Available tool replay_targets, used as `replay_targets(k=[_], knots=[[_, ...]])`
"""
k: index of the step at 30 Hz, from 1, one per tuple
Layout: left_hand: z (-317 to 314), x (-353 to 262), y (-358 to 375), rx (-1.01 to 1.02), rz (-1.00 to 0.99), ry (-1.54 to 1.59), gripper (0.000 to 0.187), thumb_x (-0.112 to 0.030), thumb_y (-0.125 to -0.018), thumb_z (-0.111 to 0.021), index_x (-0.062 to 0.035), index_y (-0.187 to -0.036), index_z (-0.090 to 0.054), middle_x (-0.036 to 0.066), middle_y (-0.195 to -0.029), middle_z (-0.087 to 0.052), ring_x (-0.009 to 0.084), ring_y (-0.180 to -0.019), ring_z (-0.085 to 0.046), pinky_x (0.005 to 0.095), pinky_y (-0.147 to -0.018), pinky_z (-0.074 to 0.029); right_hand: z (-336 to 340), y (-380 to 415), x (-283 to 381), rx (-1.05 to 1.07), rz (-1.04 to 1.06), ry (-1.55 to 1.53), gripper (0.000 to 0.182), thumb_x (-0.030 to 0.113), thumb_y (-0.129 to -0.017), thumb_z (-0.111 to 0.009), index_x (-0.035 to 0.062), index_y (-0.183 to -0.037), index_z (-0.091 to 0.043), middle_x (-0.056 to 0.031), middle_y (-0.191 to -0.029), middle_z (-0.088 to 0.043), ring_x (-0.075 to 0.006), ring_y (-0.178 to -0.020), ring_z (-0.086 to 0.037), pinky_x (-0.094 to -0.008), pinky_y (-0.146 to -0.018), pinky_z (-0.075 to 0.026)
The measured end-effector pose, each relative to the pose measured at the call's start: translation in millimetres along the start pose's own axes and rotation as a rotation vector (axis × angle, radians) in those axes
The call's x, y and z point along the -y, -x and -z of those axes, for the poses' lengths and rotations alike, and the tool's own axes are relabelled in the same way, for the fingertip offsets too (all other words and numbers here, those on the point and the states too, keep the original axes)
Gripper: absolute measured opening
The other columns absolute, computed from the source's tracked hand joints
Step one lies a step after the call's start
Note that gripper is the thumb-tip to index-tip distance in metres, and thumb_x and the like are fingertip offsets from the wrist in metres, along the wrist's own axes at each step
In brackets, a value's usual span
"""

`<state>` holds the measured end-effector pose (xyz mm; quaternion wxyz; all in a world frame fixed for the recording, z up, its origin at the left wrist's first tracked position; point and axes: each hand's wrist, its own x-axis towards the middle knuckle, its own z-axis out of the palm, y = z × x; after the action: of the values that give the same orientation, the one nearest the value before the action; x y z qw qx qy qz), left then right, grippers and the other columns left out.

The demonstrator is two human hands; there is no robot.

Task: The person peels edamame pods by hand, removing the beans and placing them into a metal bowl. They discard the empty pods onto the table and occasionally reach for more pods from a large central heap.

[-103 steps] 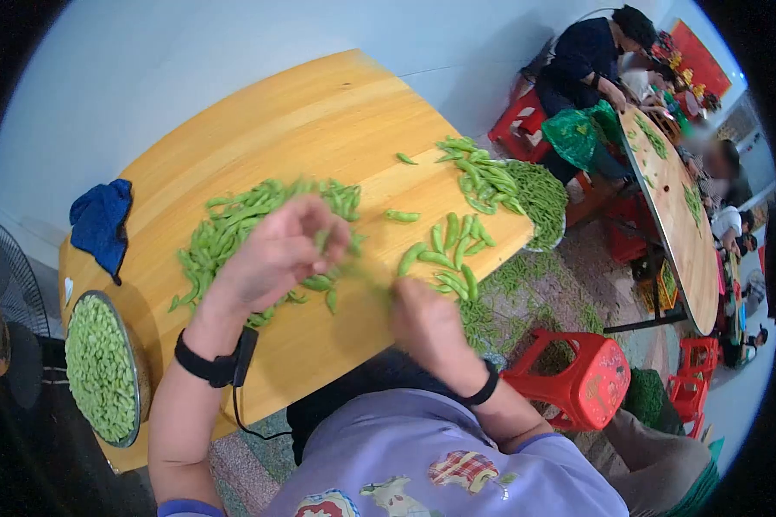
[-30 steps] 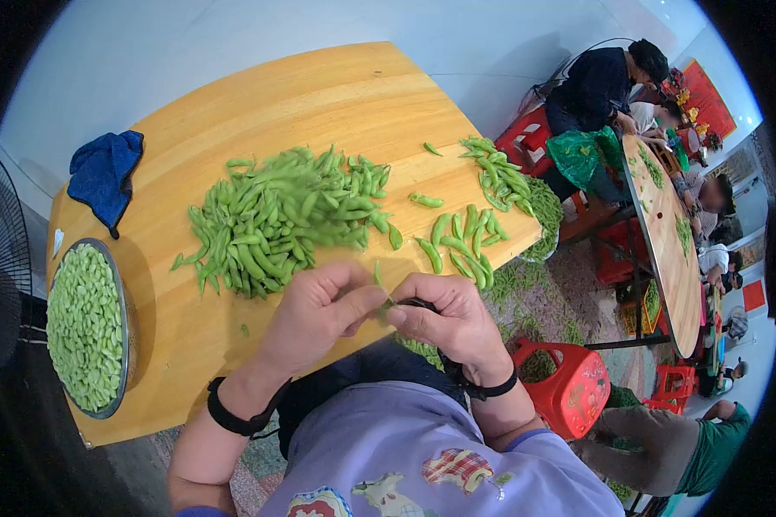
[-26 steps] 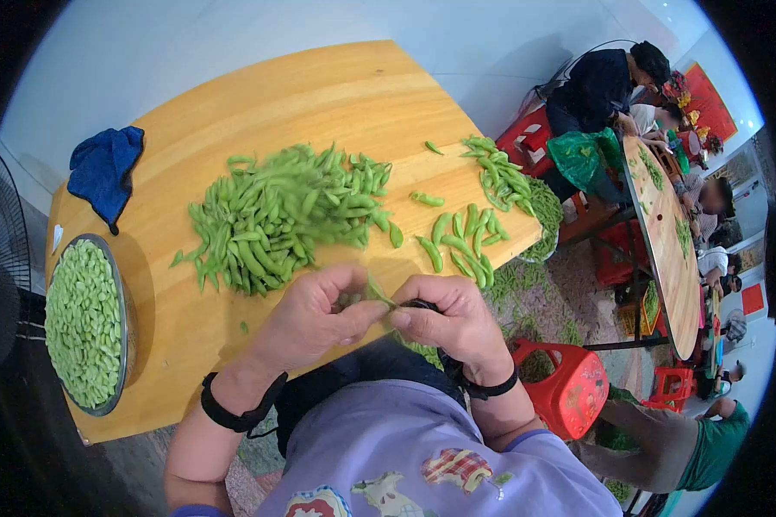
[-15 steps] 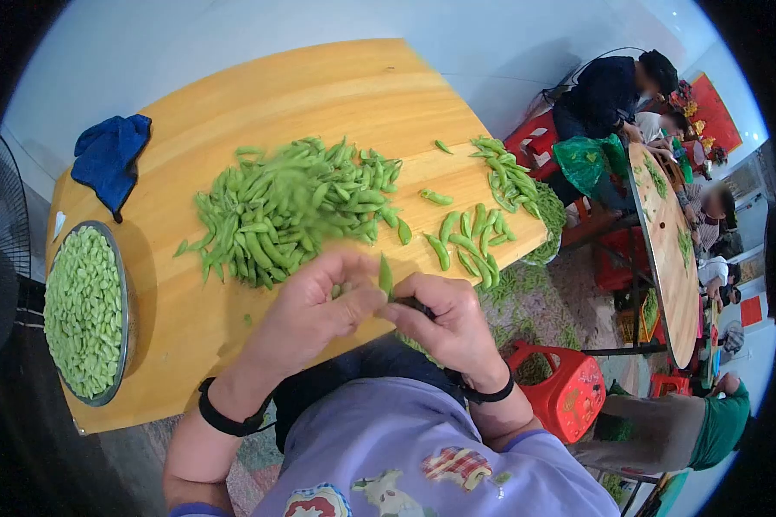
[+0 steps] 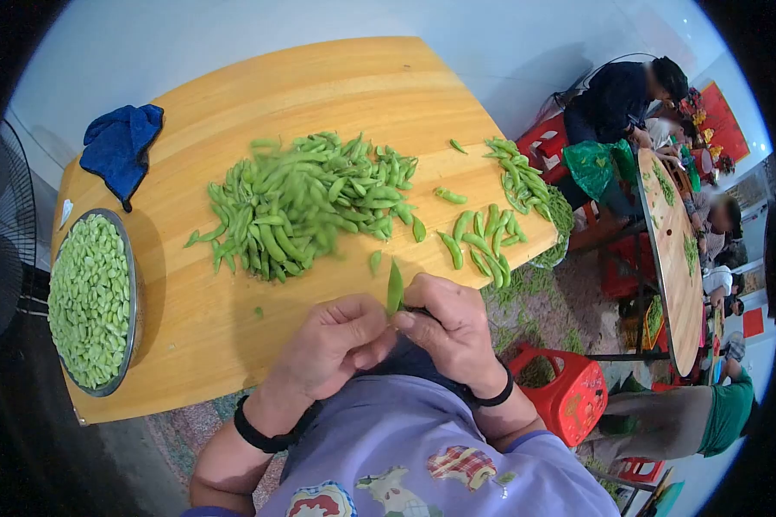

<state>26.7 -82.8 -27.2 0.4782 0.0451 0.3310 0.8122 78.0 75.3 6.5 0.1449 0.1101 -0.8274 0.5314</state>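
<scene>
Bean pod (image 5: 395,287), a single green one, stands nearly upright with its pointed tip up, seen against the near edge of the wooden table (image 5: 302,90). We see the right hand (image 5: 447,326) apparently pinching its lower end between thumb and bent forefinger. The left hand (image 5: 341,340) is curled just beside it, thumb near its own fingertips; whether it grips the pod too, or has something tucked in the palm, we cannot tell.

We would judge the pod very light, with a springy skin that bends before it tears, and perhaps a little slick if damp (nothing we can see settles that). Bruising seems a bigger worry than weight, so we'd favour a light pinch at one end, along the seam, leaving the middle unsqueezed.

A loose heap of pods (image 5: 276,224) lies on the table; we expect those to slide over one another and lift most easily from the outer edge. Left of the heap, a metal bowl (image 5: 134,297) is filled with shelled beans (image 5: 90,302), which we suspect are smoother, firmer and likelier to slip from the fingers.
</scene>
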Motion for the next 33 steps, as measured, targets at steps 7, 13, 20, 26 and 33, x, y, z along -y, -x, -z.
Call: replay_targets(k=[7, 13, 20, 26, 33], knots=[[6, 16, 1, 0.342, 0.237, 0.407, 0.02, -0.02, -0.087, -0.052, -0.0029, -0.077, -0.055, 0.002, -0.062, -0.049, 0.0052, -0.046, -0.035, 0.0181, -0.044, -0.028, 16, -7, -18, 0.198, 0.182, -0.219, 0.012, 0.007, -0.074, -0.062, -0.001, -0.074, -0.052, -0.0104, -0.062, -0.044, -0.0274, -0.055, -0.047, -0.0338, -0.049, -0.036], [-6, 8, 1, -0.077, -0.01, -0.256, 0.02, -0.022, -0.086, -0.055, -0.0019, -0.083, -0.057, 0.0, -0.062, -0.049, 0.0071, -0.048, -0.041, 0.0218, -0.044, -0.032, 18, -3, -9, 0.13, 0.051, -0.144, 0.011, 0.006, -0.073, -0.062, -0.0007, -0.072, -0.052, -0.0113, -0.061, -0.047, -0.0283, -0.055, -0.049, -0.0346, -0.049, -0.037], [-18, 6, 8, -0.18, -0.551, -1.289, 0.011, -0.007, -0.069, -0.069, -0.0024, -0.07, -0.059, 0.008, -0.06, -0.055, 0.0168, -0.05, -0.054, 0.0278, -0.047, -0.042, 17, 10, -1, 0.186, -0.107, 0.076, 0.012, 0.008, -0.073, -0.061, 0.0006, -0.07, -0.053, -0.014, -0.06, -0.05, -0.0314, -0.057, -0.052, -0.0381, -0.049, -0.039], [-11, 13, 8, -0.258, 0.023, -0.552, 0.008, -0.006, -0.075, -0.066, -0.0009, -0.075, -0.06, 0.006, -0.065, -0.06, 0.0103, -0.049, -0.054, 0.0217, -0.045, -0.042, 15, 12, -12, 0.234, -0.1, 0.02, 0.013, 0.01, -0.075, -0.06, 0.0001, -0.07, -0.053, -0.0143, -0.059, -0.05, -0.0317, -0.057, -0.052, -0.0383, -0.051, -0.039], [8, 11, 5, -0.025, 0.2, -0.081, 0.01, -0.012, -0.082, -0.06, -0.0026, -0.082, -0.059, 0.005, -0.071, -0.06, 0.0066, -0.051, -0.049, 0.0152, -0.045, -0.037, 13, 13, -12, 0.223, -0.102, -0.106, 0.014, 0.01, -0.075, -0.06, -0.0003, -0.07, -0.052, -0.014, -0.059, -0.049, -0.0316, -0.057, -0.052, -0.0376, -0.05, -0.039]])
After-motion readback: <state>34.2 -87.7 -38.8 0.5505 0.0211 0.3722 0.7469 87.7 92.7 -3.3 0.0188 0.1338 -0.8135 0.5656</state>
